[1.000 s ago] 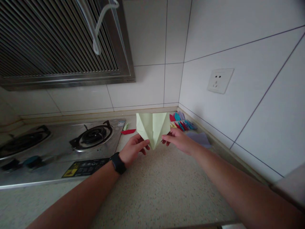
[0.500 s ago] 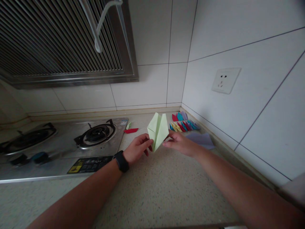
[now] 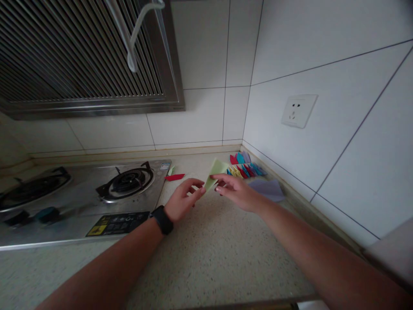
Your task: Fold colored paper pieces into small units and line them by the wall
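Note:
A pale green sheet of folded paper (image 3: 217, 169) is held between my hands above the counter. My left hand (image 3: 186, 193) pinches its lower left tip between thumb and fingers; a dark watch is on that wrist. On the other side, my right hand (image 3: 235, 189) grips the paper's right edge, index finger lying across its face and thumb below. The paper looks narrow and slanted, and its underside is hidden. Just beyond the right hand stand small folded paper pieces (image 3: 245, 171) in red, yellow, blue and purple, set in rows.
Purple paper (image 3: 267, 190) lies on the counter (image 3: 206, 258) by the right wall. A red folded strip (image 3: 174, 177) and a green scrap (image 3: 171, 170) lie beside the gas stove (image 3: 129, 181). The range hood (image 3: 129, 103) hangs above; a socket (image 3: 299, 111) is on the wall.
The green paper has gone from a wide, opened-out shape facing me to a narrower, slanted one. My right hand has shifted slightly left, its index finger now over the paper.

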`<state>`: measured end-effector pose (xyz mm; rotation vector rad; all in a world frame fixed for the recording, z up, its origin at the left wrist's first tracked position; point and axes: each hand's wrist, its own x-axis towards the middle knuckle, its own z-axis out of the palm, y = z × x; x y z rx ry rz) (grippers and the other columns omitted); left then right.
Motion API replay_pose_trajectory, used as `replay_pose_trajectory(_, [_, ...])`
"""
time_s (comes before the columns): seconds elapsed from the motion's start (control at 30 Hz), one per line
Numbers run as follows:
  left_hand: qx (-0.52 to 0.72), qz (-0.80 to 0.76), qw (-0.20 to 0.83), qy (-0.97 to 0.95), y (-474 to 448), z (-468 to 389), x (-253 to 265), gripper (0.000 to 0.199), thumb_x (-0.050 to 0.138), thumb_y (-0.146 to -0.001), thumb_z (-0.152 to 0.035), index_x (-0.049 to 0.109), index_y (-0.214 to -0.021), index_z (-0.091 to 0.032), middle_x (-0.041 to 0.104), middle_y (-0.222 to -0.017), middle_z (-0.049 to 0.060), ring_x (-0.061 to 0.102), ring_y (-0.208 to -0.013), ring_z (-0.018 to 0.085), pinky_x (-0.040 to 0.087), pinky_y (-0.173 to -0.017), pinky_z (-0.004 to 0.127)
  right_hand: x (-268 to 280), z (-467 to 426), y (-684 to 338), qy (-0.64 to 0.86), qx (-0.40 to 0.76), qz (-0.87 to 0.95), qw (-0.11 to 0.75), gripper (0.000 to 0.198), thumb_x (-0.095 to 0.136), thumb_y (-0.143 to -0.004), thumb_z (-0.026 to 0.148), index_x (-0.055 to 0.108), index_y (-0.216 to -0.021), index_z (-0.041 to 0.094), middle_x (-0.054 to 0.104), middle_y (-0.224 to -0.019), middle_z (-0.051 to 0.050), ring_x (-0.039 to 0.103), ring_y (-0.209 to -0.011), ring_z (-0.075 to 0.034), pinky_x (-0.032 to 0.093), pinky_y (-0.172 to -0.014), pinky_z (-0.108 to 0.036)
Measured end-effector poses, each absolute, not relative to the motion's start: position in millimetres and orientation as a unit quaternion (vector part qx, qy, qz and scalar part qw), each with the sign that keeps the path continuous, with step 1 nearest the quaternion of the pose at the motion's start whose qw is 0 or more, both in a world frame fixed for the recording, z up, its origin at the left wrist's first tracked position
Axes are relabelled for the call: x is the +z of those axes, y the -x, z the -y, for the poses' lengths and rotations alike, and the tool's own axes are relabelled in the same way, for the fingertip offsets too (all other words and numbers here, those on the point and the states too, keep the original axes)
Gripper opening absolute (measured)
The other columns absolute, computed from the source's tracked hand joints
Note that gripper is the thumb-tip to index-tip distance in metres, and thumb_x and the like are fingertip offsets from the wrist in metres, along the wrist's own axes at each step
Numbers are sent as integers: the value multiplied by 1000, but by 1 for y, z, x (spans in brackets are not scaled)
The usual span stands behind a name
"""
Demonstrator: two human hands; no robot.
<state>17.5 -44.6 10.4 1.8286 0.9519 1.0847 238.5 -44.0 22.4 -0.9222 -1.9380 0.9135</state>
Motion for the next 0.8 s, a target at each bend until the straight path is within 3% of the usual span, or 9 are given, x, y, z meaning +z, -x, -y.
replay_pose_trajectory(0.1, [401,-403,373,-733,-16,42,8,35,59,-82,-48,63,-91,-15,61,-83,5,60,-70,15,46,-48,20,23,46,-238,359,351,775,383,43,56,-88,32,52,-131,24,62,-102,-6,58,-89,-15,49,-77,-29])
replay_pose_trajectory(0.27, [419,-429,407,-689,-15,35,5,35,57,-83,-47,64,-82,-13,56,-63,1,54,-55,12,42,-45,21,27,49,-239,344,323,789,393,42,54,-89,27,49,-131,26,61,-106,-5,57,-92,-15,48,-80,-30])
replay_pose_trajectory(0.47, [457,-416,488,-617,-13,31,5,32,59,-81,-45,62,-78,-13,61,-70,2,54,-54,10,41,-45,20,27,35,-248,410,228,722,509,43,56,-85,24,43,-126,24,55,-109,-7,54,-95,-16,50,-77,-31])
replay_pose_trajectory(0.63, [428,-414,489,-638,-12,30,3,34,59,-83,-46,62,-80,-12,64,-69,3,51,-51,8,40,-47,20,24,29,-253,437,246,710,494,34,55,-85,29,46,-118,25,52,-119,-6,56,-94,-16,50,-79,-34])
replay_pose_trajectory(0.8, [408,-401,477,-667,-10,28,1,33,58,-84,-46,61,-78,-13,65,-65,3,50,-49,8,38,-47,20,25,30,-255,458,226,703,495,38,56,-85,32,45,-122,28,54,-113,-6,56,-96,-17,50,-80,-35])
